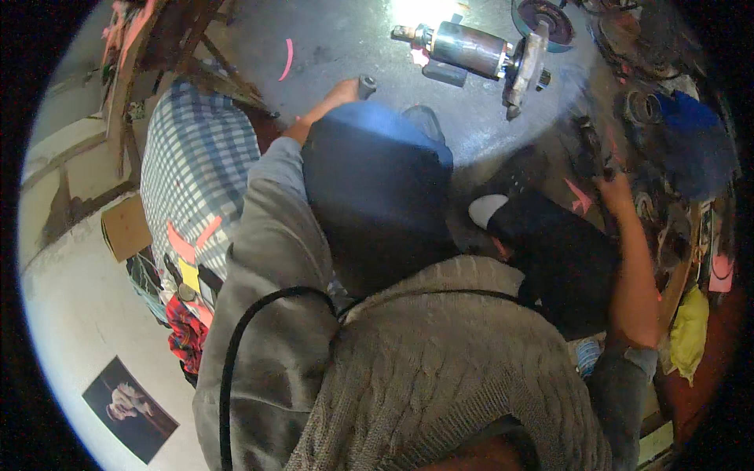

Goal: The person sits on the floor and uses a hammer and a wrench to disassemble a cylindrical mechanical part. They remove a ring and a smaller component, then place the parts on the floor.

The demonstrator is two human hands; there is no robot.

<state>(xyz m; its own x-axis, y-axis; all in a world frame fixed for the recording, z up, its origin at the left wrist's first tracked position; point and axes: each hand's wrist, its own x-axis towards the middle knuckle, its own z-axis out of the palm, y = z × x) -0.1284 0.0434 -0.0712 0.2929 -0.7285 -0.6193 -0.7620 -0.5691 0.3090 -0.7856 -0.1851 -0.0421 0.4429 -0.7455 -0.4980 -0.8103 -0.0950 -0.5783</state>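
Beyond the left hand [343,94], which grips a short grey metal cylinder [367,85], a motor rotor [471,49] lies on the grey floor [345,31]. Far across, the right hand [615,188] touches a dark metal part [589,145]; its grip cannot be told.

Left hand [343,93] extended, right hand [615,188] outstretched

Single head view, looking steeply down from above the person's grey knit sweater [440,361], close to it; motor rotor [471,49] lies beyond, near the top edge.
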